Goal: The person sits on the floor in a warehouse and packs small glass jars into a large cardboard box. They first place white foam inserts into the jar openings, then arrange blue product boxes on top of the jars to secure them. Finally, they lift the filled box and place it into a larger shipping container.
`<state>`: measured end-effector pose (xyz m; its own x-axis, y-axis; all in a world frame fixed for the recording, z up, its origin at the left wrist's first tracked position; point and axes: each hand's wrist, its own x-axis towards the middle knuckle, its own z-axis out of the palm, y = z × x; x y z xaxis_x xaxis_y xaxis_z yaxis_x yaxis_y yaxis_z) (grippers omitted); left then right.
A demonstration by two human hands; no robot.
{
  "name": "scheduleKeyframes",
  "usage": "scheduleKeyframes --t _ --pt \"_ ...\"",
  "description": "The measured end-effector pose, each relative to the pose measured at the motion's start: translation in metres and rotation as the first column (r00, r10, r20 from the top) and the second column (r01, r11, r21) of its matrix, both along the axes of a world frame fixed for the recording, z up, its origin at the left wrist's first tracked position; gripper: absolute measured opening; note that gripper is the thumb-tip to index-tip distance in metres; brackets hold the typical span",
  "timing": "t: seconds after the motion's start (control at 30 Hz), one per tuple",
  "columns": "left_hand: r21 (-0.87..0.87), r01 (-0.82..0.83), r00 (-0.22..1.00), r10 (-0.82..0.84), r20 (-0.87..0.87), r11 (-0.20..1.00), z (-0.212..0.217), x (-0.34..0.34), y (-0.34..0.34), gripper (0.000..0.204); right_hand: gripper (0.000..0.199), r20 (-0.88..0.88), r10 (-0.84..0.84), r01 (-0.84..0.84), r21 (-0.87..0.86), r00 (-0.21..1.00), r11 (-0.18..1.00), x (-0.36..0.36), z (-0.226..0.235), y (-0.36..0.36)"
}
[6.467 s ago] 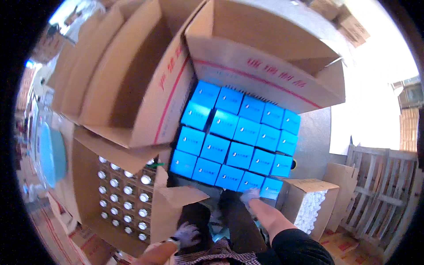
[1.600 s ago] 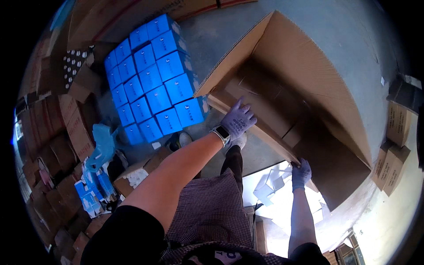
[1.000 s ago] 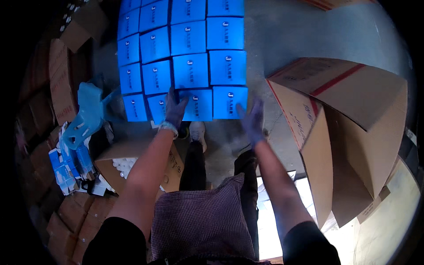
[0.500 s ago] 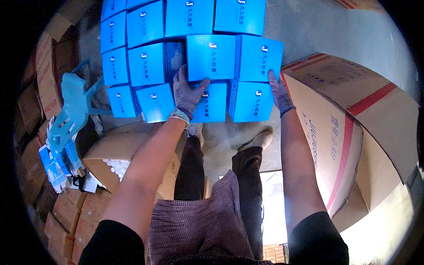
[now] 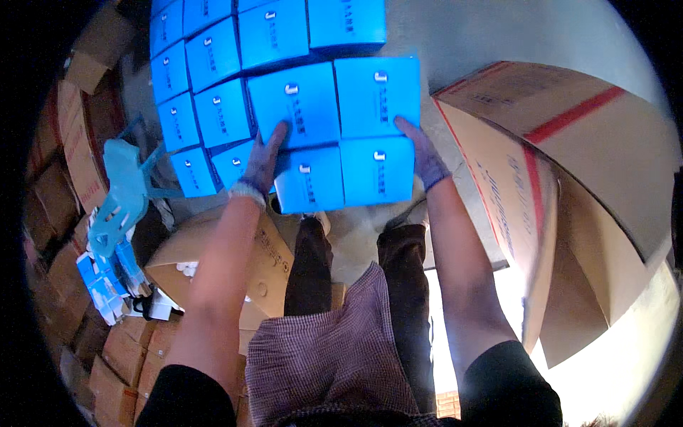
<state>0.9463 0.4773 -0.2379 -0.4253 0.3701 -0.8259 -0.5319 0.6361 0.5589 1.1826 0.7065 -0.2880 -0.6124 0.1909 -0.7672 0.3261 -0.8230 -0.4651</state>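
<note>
Both my gloved hands squeeze a block of several blue boxes, two across, from its opposite sides. My left hand (image 5: pixel 265 160) presses the block's left side, its thumb on the upper left blue box (image 5: pixel 313 117). On the other side, my right hand (image 5: pixel 427 153) has its thumb at the edge of the upper right blue box (image 5: pixel 373 114). Below these sit a lower left box (image 5: pixel 309 188) and a lower right box (image 5: pixel 377 181), pressed close together. More blue boxes (image 5: pixel 222 117) stand in rows to the left and behind. The fingers under or behind the block are hidden.
To the right stands a large brown carton (image 5: pixel 569 92) with red stripes and open flaps. A turquoise plastic chair (image 5: pixel 124 188) is at the left, beside flattened blue-and-white packaging (image 5: pixel 107 277). An open carton (image 5: pixel 263 256) holding white pieces sits near my legs. Brown cartons (image 5: pixel 121 349) line the left.
My left hand has gone from a gap between boxes to the block's left side. The gripped boxes are drawn together, look larger, and stand apart from the row behind.
</note>
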Motion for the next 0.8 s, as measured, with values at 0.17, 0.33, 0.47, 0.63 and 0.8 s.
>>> scheduleKeyframes --t 0.17,0.33,0.47,0.63,0.8 --pt "0.062 -0.058 0.996 0.054 0.065 0.996 0.166 0.031 -0.073 0.065 0.07 0.112 0.025 -0.031 0.055 0.993 0.998 0.024 0.149 -0.051" --pt "0.138 -0.25 0.951 0.27 -0.152 0.958 0.384 0.016 -0.149 0.056 0.122 -0.241 0.201 -0.069 0.464 0.95 0.883 0.007 0.352 -0.073" --pt "0.222 -0.408 0.879 0.447 -0.167 0.886 0.517 -0.015 -0.196 0.071 0.129 -0.482 0.097 0.252 0.607 0.871 0.754 0.021 0.498 -0.072" --pt "0.22 0.115 0.963 -0.054 -0.263 0.969 0.566 0.031 -0.083 0.064 0.117 -0.368 -0.139 0.392 0.828 0.92 0.401 0.146 0.631 -0.03" --pt "0.253 0.704 0.71 -0.665 -0.232 0.663 0.522 0.12 0.074 0.058 0.105 -0.064 -0.337 0.249 0.802 0.939 0.543 0.282 0.616 -0.038"
